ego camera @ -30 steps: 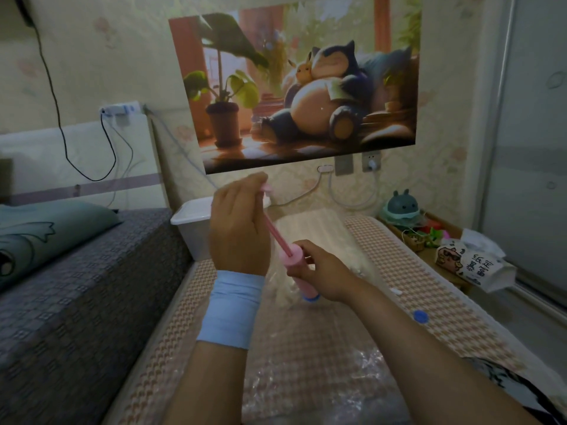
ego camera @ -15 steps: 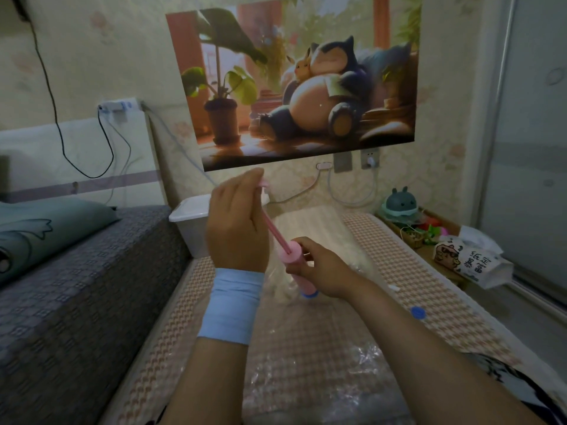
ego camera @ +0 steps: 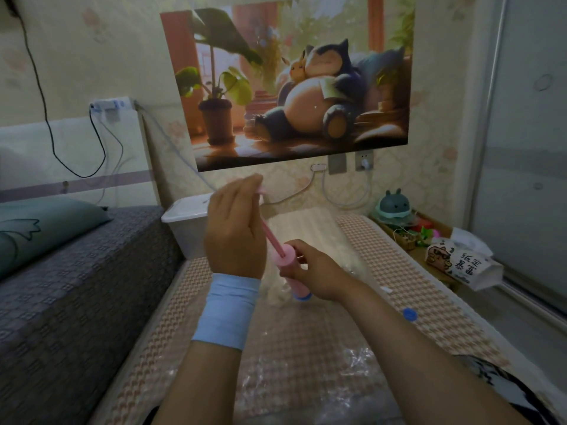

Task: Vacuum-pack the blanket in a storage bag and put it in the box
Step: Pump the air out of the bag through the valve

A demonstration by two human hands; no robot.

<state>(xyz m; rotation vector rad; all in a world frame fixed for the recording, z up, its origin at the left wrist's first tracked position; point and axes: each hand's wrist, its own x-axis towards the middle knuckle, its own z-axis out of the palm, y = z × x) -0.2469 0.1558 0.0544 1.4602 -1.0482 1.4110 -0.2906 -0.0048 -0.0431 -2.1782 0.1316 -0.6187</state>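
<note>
Evidently midway: left grip (ego camera: 234,237) clamped on the plunger of the pump (ego camera: 288,263), right grip (ego camera: 310,273) clamped round its barrel, bag (ego camera: 306,378) beneath; box (ego camera: 187,213) beyond awaits.

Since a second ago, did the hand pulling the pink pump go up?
No. The left hand still grips the pump handle level with the white box rim, just under the poster, same as before.
</note>
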